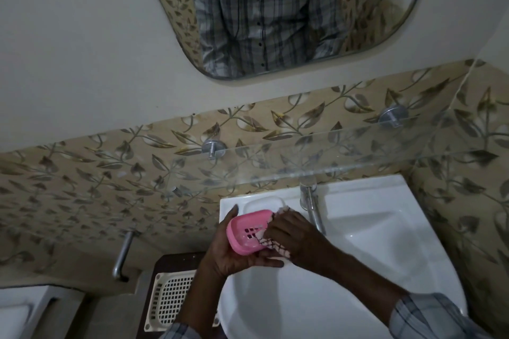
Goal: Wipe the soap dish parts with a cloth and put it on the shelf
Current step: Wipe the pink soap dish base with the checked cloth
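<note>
A pink soap dish (246,230) with a slotted insert is held tilted over the left rim of the white sink. My left hand (234,256) cups it from below, thumb along its left edge. My right hand (292,234) presses a pink-and-white checked cloth (271,242) into the right end of the dish; most of the cloth is hidden under the fingers. A clear glass shelf (344,157) on metal wall pegs runs across the wall just above the sink.
The white sink (358,242) has a metal tap (312,206) behind my right hand. A cream perforated tray (172,297) on a dark stand sits left of the sink. A metal pipe (122,256) sticks out of the leaf-patterned tiles. A mirror (275,8) hangs above.
</note>
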The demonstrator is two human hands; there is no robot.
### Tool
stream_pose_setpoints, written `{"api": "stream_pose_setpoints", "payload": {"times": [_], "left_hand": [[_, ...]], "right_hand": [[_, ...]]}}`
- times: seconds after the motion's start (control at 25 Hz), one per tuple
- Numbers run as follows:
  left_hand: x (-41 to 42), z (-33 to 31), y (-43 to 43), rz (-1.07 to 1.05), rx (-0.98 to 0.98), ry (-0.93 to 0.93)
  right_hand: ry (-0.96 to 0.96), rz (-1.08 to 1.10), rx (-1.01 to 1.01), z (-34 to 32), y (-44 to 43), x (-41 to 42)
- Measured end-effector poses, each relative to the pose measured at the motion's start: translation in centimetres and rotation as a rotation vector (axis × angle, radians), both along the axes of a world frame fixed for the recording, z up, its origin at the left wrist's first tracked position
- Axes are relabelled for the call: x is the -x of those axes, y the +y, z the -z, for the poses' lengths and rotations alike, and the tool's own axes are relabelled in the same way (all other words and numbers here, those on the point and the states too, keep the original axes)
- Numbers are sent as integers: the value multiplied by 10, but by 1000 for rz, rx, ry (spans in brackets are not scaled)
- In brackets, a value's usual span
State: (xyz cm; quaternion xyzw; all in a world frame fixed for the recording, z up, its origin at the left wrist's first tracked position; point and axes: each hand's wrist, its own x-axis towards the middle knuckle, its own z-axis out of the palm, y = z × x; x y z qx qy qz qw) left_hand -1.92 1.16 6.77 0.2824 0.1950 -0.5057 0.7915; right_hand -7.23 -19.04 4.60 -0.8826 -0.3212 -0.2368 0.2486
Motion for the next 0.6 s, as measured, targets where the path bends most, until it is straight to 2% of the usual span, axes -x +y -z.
{"api": "stream_pose_setpoints", "payload": {"times": [0.12,0.32,0.48,0.6], "left_hand": [[10,-2,7,-18,-9,-102],[9,-11,-1,-68,-110,-128],[9,-7,-7,-106,-177,-104],[12,-9,-17,-138,-164,-135]], "right_hand": [[-19,-108,91,6,-10,-1],[20,46,-33,2,-3,-1],[11,-118,5,10,14,15],[16,69,-113,-2,-6,-4]]}}
